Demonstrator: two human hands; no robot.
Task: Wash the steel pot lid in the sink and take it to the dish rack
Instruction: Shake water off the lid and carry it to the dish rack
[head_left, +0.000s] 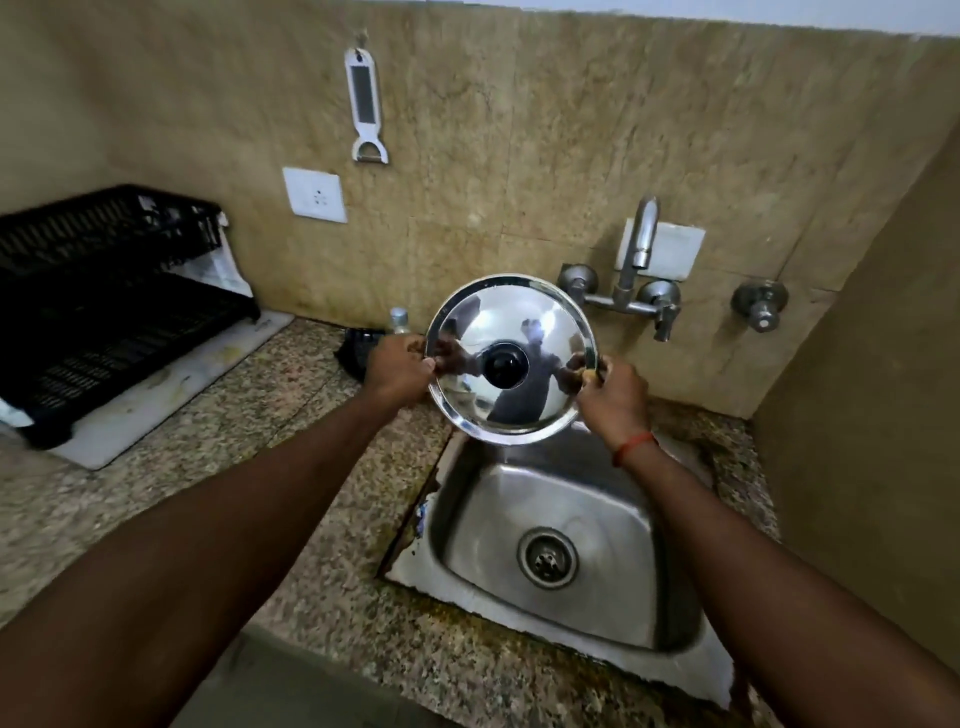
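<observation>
A round steel pot lid (511, 322) with a black knob at its centre is held upright above the far edge of the steel sink (467, 519), its top facing me. My left hand (400, 371) grips its left rim. My right hand (613, 397) grips its right rim, with something small and yellowish pinched against the edge. The black dish rack (104, 301) stands on a white mat at the far left of the counter. No water runs from the tap (636, 249).
The sink has a round drain (547, 558) at its middle. Behind the lid are wall taps, a small bottle (399, 319) and a dark object (356, 351). A peeler (366, 104) and a socket (315, 195) are on the wall. A wall closes the right side.
</observation>
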